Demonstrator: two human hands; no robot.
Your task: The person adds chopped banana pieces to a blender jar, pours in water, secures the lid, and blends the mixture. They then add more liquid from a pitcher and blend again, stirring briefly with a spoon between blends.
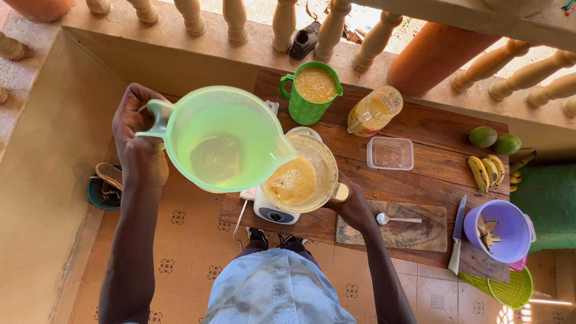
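My left hand (139,135) is wrapped tight around the handle of a pale green jug (225,139), translucent plastic, round-mouthed and tilted so its spout rests over the rim of the blender jar (303,174) at its four o'clock. Only a thin film of pulp clings inside the jug. The jar is clear plastic, holding frothy orange-yellow puree, and sits on a white base (274,211) with a dark dial. My right hand (354,207) grips the jar's far side at four o'clock, fingers closed against its wall. All this stands on a dark, grained wooden table (432,162). At twelve o'clock from the jar stands a bright green mug (310,95), ribbed and full of the same thick puree; at one o'clock a clear pitcher (375,111) lies tilted with yellow juice in it, and below that is a square clear tub (390,153). At three o'clock a worn cutting board (414,231) carries a metal spoon (396,219); a knife (458,235) lies beyond it, then a lilac bucket (509,227) of peelings. Bananas (487,171) and two green mangoes (495,140) lie at two o'clock.
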